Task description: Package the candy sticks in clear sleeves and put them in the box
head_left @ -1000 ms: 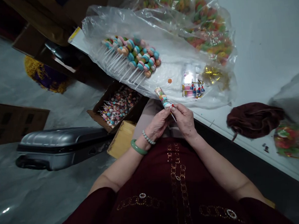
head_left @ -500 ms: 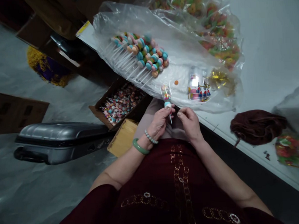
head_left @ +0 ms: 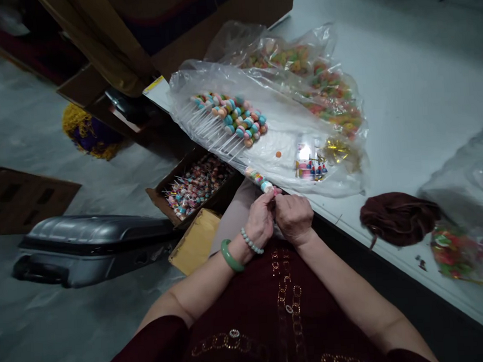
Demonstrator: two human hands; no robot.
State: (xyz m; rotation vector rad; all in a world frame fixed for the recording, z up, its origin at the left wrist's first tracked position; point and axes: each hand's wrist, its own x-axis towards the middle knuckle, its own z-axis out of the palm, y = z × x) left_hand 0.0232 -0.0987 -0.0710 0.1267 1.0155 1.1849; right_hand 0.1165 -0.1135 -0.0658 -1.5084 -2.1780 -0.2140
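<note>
My left hand (head_left: 260, 221) is closed around the lower end of a candy skewer (head_left: 257, 178), a row of coloured marshmallow-like sweets that seems to be in a clear wrapper. The skewer tilts up and to the left over the table's edge. My right hand (head_left: 294, 217) is closed against the left fingertips, at the base of the sweets. A speck of pink shows between the fingers, but what the right hand pinches is hidden. Just beyond lies a pile of candy skewers (head_left: 238, 119) with white sticks, on a clear plastic bag (head_left: 281, 171).
A clear tub (head_left: 305, 159) and gold ties (head_left: 339, 150) lie on the plastic. Bagged gummy candy (head_left: 329, 84) sits behind. A carton of wrapped candies (head_left: 197, 183) stands below left, near a grey suitcase (head_left: 94, 242). A dark brown cloth bundle (head_left: 399, 217) rests at right.
My right hand has moved left to meet my left hand at the skewer's base. The skewer has gone from upright to leaning left. The whole view has shifted slightly.
</note>
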